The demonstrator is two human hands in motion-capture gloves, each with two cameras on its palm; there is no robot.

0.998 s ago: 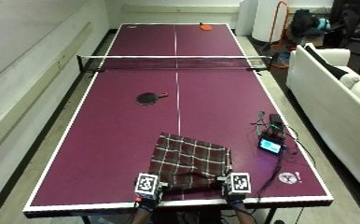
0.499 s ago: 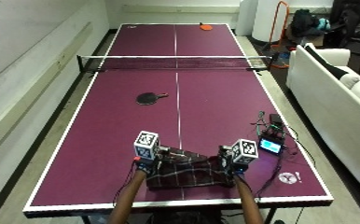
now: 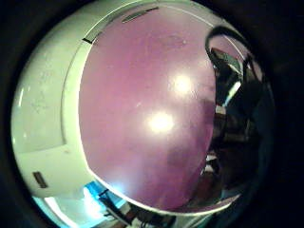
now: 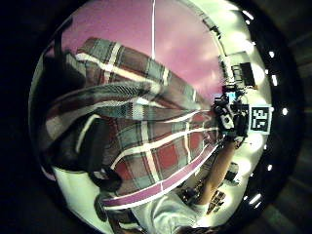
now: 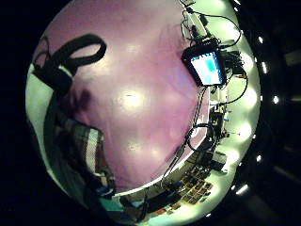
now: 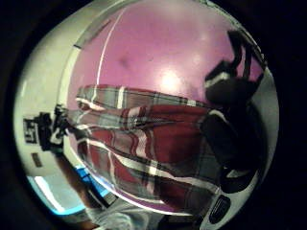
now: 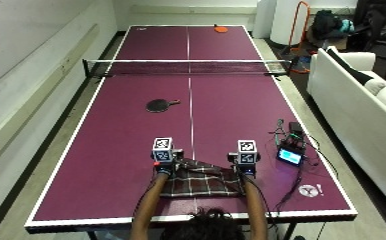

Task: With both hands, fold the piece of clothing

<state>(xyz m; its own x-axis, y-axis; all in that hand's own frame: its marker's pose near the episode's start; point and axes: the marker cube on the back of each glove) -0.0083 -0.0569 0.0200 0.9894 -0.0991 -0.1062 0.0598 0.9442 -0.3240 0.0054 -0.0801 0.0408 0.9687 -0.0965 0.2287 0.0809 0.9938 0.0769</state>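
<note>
A red, grey and white plaid piece of clothing (image 7: 199, 184) lies doubled over near the table's front edge. My left hand (image 7: 163, 167) is at its far left corner and my right hand (image 7: 246, 169) at its far right corner. Both hands pinch the cloth edge they have carried over. The left thumb side palm view shows the plaid cloth (image 4: 156, 146) draped under dark curled fingers (image 4: 85, 146), with the right hand (image 4: 229, 122) across it. In the right thumb side palm view the cloth (image 6: 153, 143) runs from my fingers (image 6: 230, 143) toward the left hand (image 6: 60, 127).
A black paddle (image 7: 158, 105) lies mid-table, well beyond the cloth. The net (image 7: 188, 67) crosses farther back, and an orange paddle (image 7: 220, 29) sits at the far end. To my right stand a small lit screen device (image 7: 290, 156) with cables and a white disc (image 7: 306, 190).
Both hands lifted the cloth's near edge from the table's front and carried it away from me over the rest. The cloth now lies folded, about half as deep.
</note>
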